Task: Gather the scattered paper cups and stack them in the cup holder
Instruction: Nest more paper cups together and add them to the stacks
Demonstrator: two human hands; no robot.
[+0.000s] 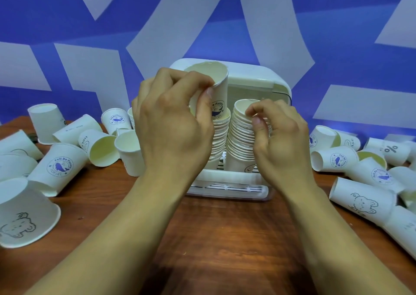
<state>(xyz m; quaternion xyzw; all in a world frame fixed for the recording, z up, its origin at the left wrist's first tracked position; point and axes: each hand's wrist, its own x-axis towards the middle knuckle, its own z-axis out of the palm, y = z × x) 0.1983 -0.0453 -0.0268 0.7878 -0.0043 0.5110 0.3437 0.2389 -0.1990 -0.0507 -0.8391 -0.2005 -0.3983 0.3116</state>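
A white cup holder (229, 191) with a raised lid (254, 74) stands at the middle of the wooden table. Two stacks of white paper cups stand in it. My left hand (173, 123) pinches the rim of a whale-logo cup (217, 92) that sits high in the top of the left stack (219, 141). My right hand (279, 141) curls around the upper rims of the right stack (238, 141), fingertips on its top cup. Loose cups lie scattered on both sides, such as an upright one (130, 153) beside my left wrist.
Several loose cups (56, 166) lie tipped or upside down on the left. More cups (364, 198) are piled on the right, some nested. A blue and white patterned wall (67, 24) rises right behind the table. Bare wood (225, 238) shows between my forearms.
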